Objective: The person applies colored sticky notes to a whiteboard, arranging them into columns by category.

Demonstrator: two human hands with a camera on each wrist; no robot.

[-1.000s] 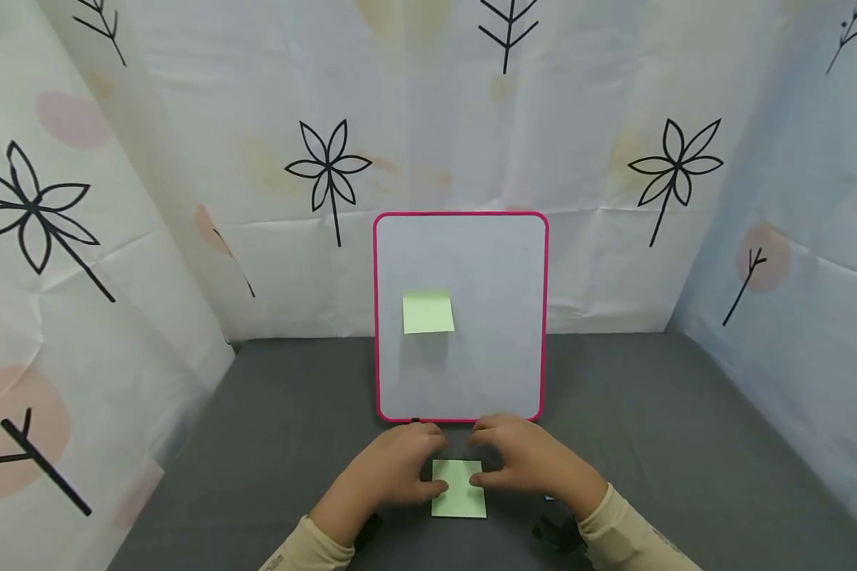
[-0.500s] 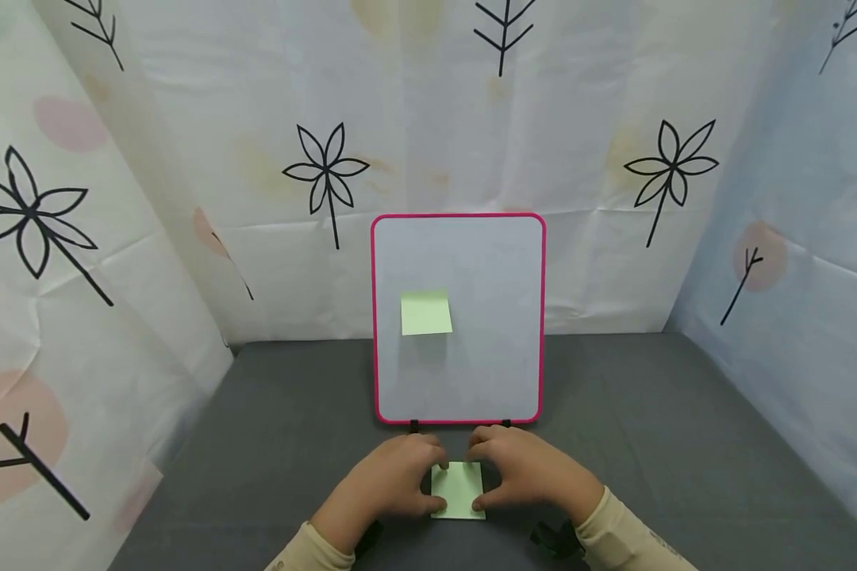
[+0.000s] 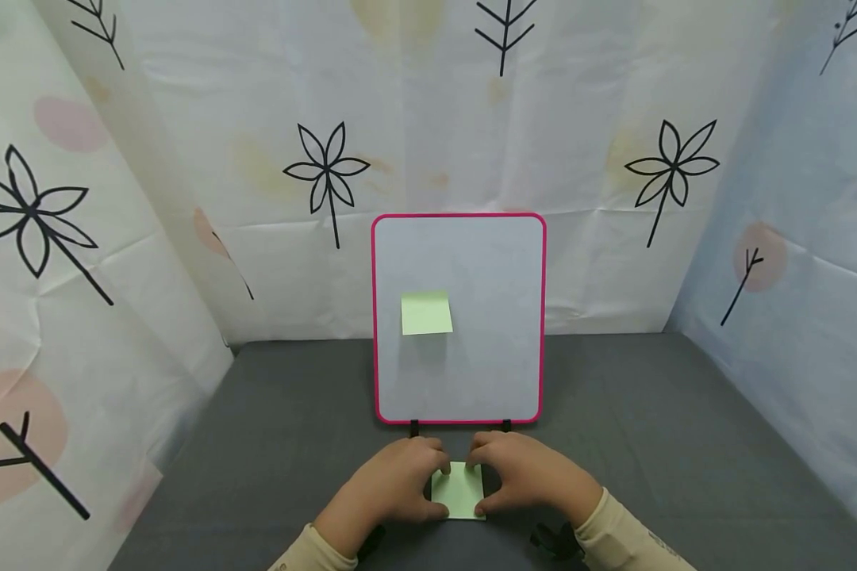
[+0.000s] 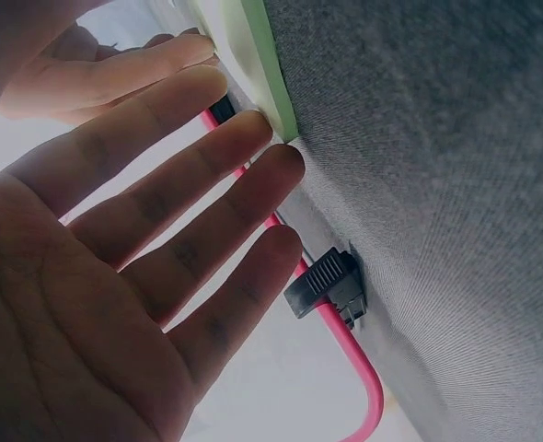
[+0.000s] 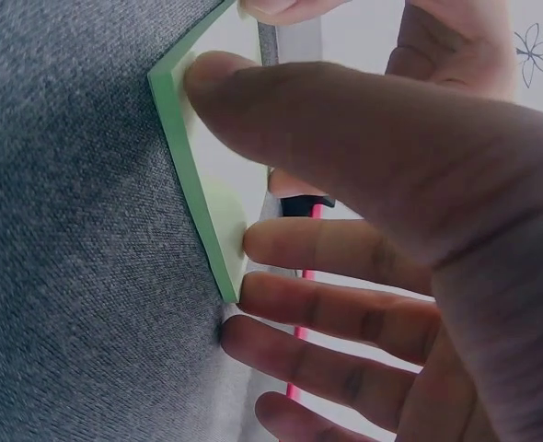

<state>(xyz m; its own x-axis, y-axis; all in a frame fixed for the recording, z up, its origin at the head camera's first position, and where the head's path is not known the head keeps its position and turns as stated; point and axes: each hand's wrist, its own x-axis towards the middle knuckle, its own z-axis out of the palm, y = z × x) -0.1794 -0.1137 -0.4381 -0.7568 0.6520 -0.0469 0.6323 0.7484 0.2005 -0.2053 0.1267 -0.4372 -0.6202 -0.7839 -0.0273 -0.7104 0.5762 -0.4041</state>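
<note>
A pale green pad of sticky notes (image 3: 459, 493) lies on the dark table in front of me. My left hand (image 3: 401, 480) rests at its left side, thumb and index fingertips on the near and far corners. On the opposite side, my right hand (image 3: 532, 473) touches the pad likewise. The right wrist view shows the pad's thick green edge (image 5: 181, 152), the right thumb on its top and the index fingertip at the far end. Extended fingers fill the left wrist view, close to the pad's corner (image 4: 276, 83). Neither hand lifts the pad.
Behind the hands stands a whiteboard (image 3: 500, 341) with a pink frame, upright on black clip feet (image 3: 414, 428). One green sticky note (image 3: 426, 313) is stuck left of its middle. Patterned white cloth (image 3: 257, 95) encloses the grey table (image 3: 300, 381) on three sides.
Both hands have come down slightly toward me, and their index fingertips now touch the pad's far corners. The pad and whiteboard stay in place; the view has shifted a little.
</note>
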